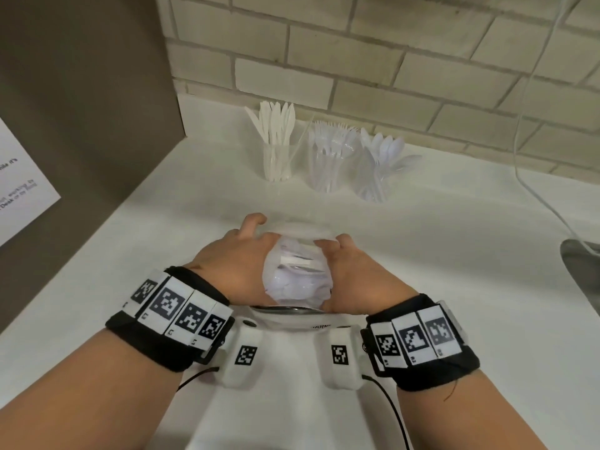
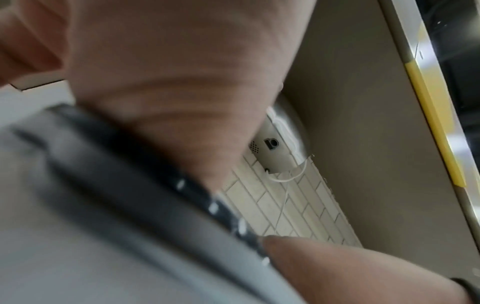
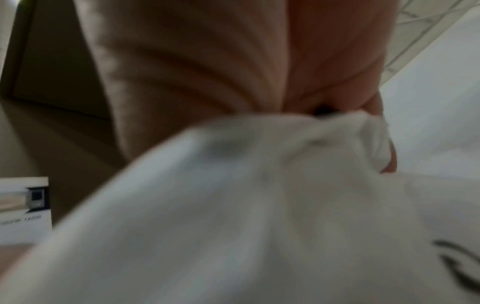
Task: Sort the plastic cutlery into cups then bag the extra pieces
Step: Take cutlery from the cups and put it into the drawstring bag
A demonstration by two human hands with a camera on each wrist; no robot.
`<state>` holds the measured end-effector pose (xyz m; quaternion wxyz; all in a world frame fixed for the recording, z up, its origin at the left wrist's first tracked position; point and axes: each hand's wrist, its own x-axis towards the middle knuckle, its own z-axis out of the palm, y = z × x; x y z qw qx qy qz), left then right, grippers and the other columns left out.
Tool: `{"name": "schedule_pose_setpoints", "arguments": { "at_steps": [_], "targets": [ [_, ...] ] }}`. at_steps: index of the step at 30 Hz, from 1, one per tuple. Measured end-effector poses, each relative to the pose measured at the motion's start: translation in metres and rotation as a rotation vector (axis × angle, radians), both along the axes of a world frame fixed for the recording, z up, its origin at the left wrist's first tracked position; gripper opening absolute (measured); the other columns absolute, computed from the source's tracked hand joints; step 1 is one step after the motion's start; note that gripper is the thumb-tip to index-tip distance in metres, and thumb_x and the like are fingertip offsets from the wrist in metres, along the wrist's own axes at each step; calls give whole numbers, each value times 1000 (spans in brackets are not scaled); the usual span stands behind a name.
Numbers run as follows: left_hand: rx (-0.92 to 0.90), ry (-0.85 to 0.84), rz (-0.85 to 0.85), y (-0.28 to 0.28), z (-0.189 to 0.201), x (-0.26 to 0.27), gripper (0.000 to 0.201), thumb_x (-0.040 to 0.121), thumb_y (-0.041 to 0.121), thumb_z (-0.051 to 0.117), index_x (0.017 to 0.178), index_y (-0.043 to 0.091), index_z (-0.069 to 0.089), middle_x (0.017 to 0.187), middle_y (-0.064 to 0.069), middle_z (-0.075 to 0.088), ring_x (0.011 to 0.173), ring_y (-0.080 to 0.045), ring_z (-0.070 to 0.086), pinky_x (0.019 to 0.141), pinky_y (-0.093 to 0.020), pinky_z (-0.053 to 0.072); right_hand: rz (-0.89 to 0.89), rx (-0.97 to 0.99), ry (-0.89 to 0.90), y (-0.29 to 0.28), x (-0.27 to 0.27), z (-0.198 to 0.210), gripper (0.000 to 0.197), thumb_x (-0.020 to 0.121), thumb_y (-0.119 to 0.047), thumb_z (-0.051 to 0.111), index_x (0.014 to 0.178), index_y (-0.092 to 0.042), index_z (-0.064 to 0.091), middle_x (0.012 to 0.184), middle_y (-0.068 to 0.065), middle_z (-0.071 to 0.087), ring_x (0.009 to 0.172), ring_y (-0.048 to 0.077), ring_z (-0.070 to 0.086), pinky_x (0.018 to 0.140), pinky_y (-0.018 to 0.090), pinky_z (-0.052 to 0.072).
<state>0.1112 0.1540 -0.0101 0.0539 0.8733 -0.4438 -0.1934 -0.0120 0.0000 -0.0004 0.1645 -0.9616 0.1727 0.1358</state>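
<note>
Nearest me are my two banded wrists, and just past them my left hand [image 1: 233, 267] and right hand [image 1: 354, 280] hold a clear plastic bag [image 1: 297, 277] of white cutlery between them, close to my chest at the near edge of the tabletop [image 1: 454, 254]. Both hands are clamped on the bag, fingers curled round its neck at the far end, where the film bunches. Both wrist views are blurred; the right one shows only my palm against white film.

On the far side of the tabletop, against the tiled wall, three clear cups stand in a row: the knives cup [image 1: 276, 164] on the left, the forks cup [image 1: 328, 170] in the middle, the spoons cup [image 1: 373, 180] on the right, leaning outward.

My worry is the bag's neck. If I twist too hard, I judge that a tine or blade could pierce the thin film. If I loosen either hand first, the mouth may spring wide and spill pieces. A careless swing to the far side could also topple the top-heavy spoons cup
</note>
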Motion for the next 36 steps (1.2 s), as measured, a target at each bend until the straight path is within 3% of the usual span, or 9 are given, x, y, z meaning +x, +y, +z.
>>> {"name": "schedule_pose_setpoints", "arguments": {
  "at_steps": [5,8,11,14,17,22,26,33,36],
  "targets": [
    [-72,-17,-3,1,-1,9,99,59,53,78,142,35,28,147,10,-3,118,-23,53,91,-38,51,-30,83,-105,-9,-2,10,79,67,-27,80,137,-32,44,131,0,31,119,16,47,92,14,33],
    [-101,11,-11,3,-4,10,100,60,56,76,143,32,25,148,11,3,115,-22,56,87,-38,53,-21,-115,-455,1,-3,17,51,64,-23,78,113,-29,66,130,0,39,121,21,44,102,31,35],
    [-116,19,26,0,-1,1,86,69,45,74,141,29,29,150,8,7,94,-21,62,78,-35,53,108,-218,-699,17,6,20,31,65,-6,70,93,-18,73,110,2,57,102,27,55,86,35,43],
    [-160,37,66,0,0,-4,55,78,14,65,126,33,44,145,1,13,75,-21,61,70,-34,53,129,-28,-286,24,16,13,37,78,-8,61,114,-19,63,106,0,60,99,21,60,81,30,49],
    [-101,-10,146,3,-5,-1,48,79,3,58,120,27,57,143,-4,19,83,-24,60,78,-33,53,78,-88,1,16,19,2,51,76,-22,66,125,-23,51,109,-1,59,105,22,59,80,30,51],
    [27,6,201,7,-15,3,67,76,10,59,135,32,40,145,-6,14,82,-25,59,72,-30,51,122,-105,-26,21,21,-7,36,83,-27,62,119,-27,60,112,0,52,105,21,56,80,28,47],
    [22,84,158,8,-17,6,69,74,11,64,136,29,39,135,-1,23,83,-22,63,76,-29,54,155,-136,-31,25,21,-19,45,79,-26,66,121,-34,54,115,-5,56,108,22,56,89,32,45],
    [30,91,223,13,-20,16,80,73,19,68,139,47,32,141,0,20,95,-23,60,83,-32,53,114,-94,-9,19,22,-20,32,83,-31,63,115,-25,59,109,1,62,102,23,60,80,27,46],
    [5,85,196,13,-25,19,82,72,22,70,141,46,31,136,2,29,103,-21,57,85,-32,52,123,-100,-35,20,22,-23,43,80,-32,67,120,-24,55,113,0,59,106,23,57,87,30,46]
  ]
}}
